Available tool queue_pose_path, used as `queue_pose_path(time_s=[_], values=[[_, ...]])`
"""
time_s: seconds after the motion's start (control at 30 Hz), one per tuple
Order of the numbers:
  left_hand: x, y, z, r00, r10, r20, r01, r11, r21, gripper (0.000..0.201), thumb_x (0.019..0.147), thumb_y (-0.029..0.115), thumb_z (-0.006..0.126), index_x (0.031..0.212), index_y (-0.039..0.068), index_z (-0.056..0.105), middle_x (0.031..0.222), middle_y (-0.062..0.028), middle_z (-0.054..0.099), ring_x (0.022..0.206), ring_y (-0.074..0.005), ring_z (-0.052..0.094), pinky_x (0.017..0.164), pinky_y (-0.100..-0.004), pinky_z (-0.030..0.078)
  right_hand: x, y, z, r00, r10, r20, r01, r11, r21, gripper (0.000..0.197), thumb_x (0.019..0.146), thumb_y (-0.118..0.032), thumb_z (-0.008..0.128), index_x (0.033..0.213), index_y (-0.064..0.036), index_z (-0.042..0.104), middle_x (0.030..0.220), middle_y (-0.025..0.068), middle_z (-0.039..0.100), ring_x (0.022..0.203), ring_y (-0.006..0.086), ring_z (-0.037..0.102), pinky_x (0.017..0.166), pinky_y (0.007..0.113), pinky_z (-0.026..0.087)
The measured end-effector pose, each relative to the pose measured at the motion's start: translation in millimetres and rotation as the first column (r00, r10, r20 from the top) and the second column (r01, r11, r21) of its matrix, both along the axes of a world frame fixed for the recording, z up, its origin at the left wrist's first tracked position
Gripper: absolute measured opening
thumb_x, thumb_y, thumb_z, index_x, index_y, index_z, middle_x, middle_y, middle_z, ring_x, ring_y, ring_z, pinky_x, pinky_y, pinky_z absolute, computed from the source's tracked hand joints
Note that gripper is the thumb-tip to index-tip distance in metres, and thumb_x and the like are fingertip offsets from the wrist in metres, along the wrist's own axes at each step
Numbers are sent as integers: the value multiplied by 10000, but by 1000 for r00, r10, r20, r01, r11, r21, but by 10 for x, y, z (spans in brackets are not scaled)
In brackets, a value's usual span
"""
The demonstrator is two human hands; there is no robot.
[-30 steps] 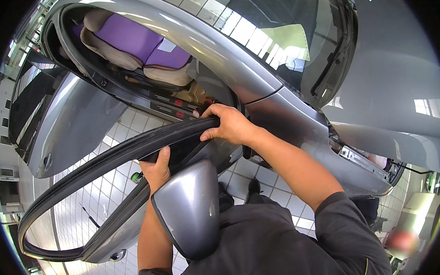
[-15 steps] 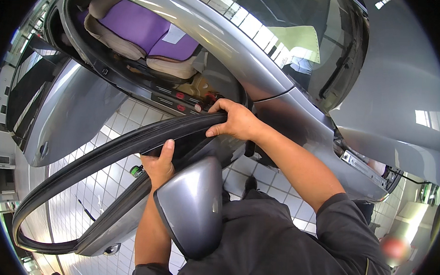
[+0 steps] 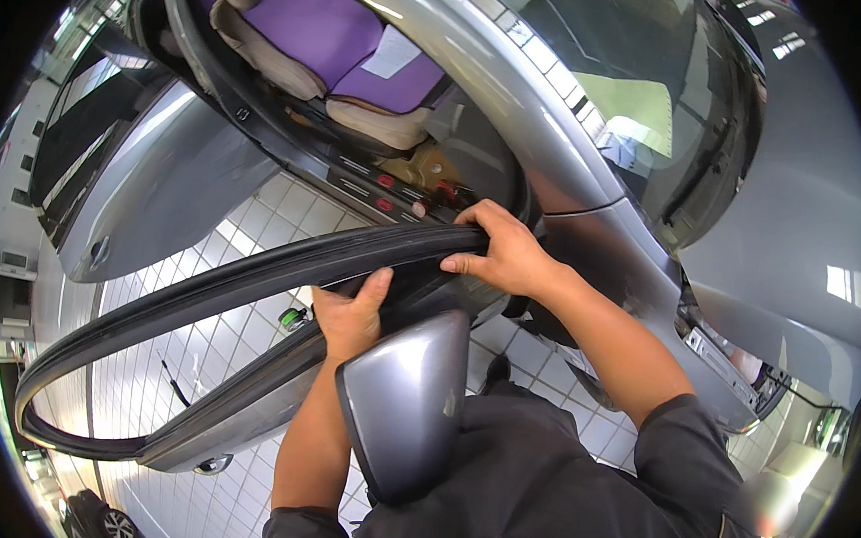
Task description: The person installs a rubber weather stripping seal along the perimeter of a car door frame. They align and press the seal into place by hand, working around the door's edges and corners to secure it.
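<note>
An opened silver car door reaches across the view, its black rubber-lined window frame [image 3: 285,252] curving from the far left toward the car. My right hand [image 3: 509,249] is closed over the frame's front end, thumb below and fingers over the top. Closer to me, my left hand [image 3: 350,314] grips the lower side of the same frame with its thumb up; its other fingers are hidden behind the frame. A silver side mirror [image 3: 404,404] stands between my left forearm and my body.
Beyond the frame is the open cabin with a purple-covered seat [image 3: 316,29] and a door sill [image 3: 357,182]. Another open door [image 3: 162,187] stands at the left. A green round object [image 3: 293,317] and a dark thin item [image 3: 173,382] show through the window opening, against the tiled floor.
The view has shifted, so the car and both hands sit farther right in the picture. Both hands remain on the frame. A dark car now shows at the lower left.
</note>
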State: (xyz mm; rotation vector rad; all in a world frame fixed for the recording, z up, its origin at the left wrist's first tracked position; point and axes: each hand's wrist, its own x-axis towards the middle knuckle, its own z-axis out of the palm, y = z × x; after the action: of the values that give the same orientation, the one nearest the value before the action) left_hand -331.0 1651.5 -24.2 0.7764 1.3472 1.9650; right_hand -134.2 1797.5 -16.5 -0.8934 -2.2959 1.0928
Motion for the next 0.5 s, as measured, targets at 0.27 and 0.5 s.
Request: queue_pose_path(time_s=[0.27,0.5], values=[[-130,-88,-25,987,-124,106,126,992,-9,624,820,111,869,1308,-6,496,1240,-131,628,1133,-228,626,1043,-384,495,-509,-166,500,992,127,7,-126,980,155,741,670,-399,932,1248,-42,636,1213,136,633,1194,348,583,1017,430,481],[-265,-203,93,965,-245,96,253,964,-86,704,818,158,874,1360,-24,463,1306,-150,603,1204,-238,601,1077,-388,474,-613,-267,603,986,146,82,-156,977,143,795,690,-429,912,1312,-39,604,1260,149,628,1222,358,575,1037,443,474]])
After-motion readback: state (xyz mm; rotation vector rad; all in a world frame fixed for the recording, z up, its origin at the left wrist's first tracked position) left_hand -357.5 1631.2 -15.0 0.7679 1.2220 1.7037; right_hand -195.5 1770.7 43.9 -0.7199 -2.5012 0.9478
